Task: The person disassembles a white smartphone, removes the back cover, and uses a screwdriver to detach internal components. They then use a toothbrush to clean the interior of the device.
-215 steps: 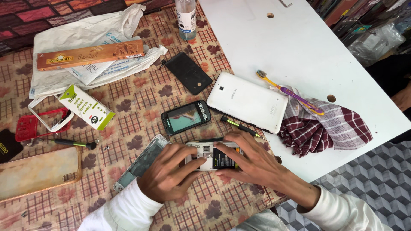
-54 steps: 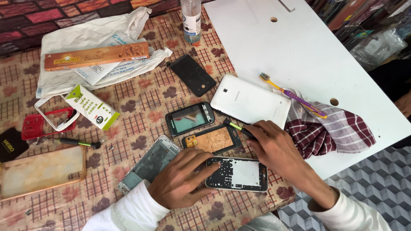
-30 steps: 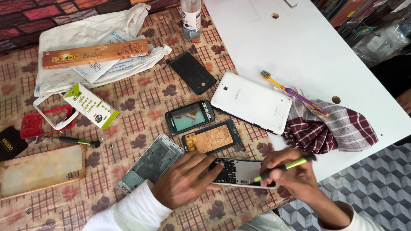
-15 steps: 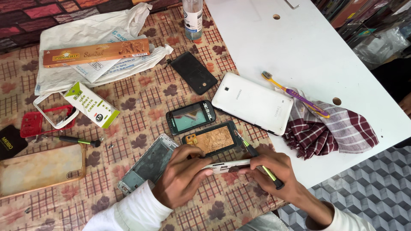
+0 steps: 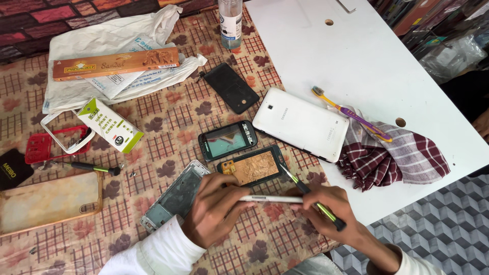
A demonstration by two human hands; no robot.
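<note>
My left hand (image 5: 214, 206) grips a thin phone (image 5: 270, 199) held on edge just above the patterned tablecloth (image 5: 168, 117). My right hand (image 5: 331, 209) steadies the phone's other end and also holds a green-and-black screwdriver (image 5: 313, 199), its tip pointing up-left. Just beyond the phone lies an opened phone back with a golden inner plate (image 5: 252, 166). A bare metal phone frame (image 5: 175, 196) lies by my left wrist.
A small dark phone (image 5: 226, 140), a white tablet (image 5: 300, 124), a black phone cover (image 5: 232, 87), a toothbrush (image 5: 351, 113) on a checked cloth (image 5: 392, 160), a second screwdriver (image 5: 91, 167), a clear case (image 5: 48, 201), boxes on a white bag (image 5: 112, 66) and a bottle (image 5: 230, 23).
My right hand picked the screwdriver up from beside the tablet and brought it to the phone. Both hands then tipped the phone from flat onto its edge.
</note>
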